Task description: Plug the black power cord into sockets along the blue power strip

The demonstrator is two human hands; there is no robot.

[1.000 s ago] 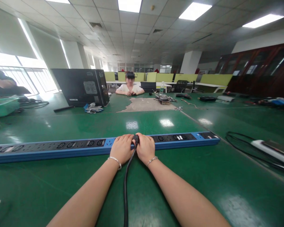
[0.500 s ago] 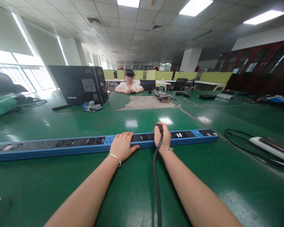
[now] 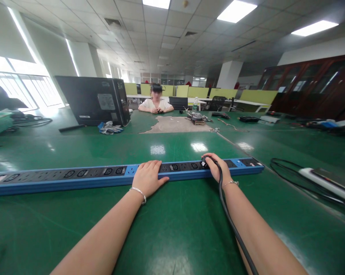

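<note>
A long blue power strip [image 3: 98, 181] with black sockets runs across the table in front of me. My left hand [image 3: 148, 173] lies over its middle, fingers across the top and thumb along the near side, gripping it. Farther right, my right hand [image 3: 218, 166] is closed around a black plug [image 3: 204, 162] just above the sockets. The plug is tilted, with its pin end facing left toward me. Its thick black cord [image 3: 230, 214] hangs from my fingers and runs down past my right forearm. Some sockets lie hidden under both hands.
On the green table [image 3: 161, 229] stand a black computer case [image 3: 89, 101] and work gloves [image 3: 109, 128] at back left. A white power strip [image 3: 327, 183] with looped cable lies at right. Across the table sits a person [image 3: 156, 103], near a metal device [image 3: 197, 117].
My right hand has moved right along the strip with the plug, which has turned so its pin end shows. The cord has swung right. My left hand stays on the strip.
</note>
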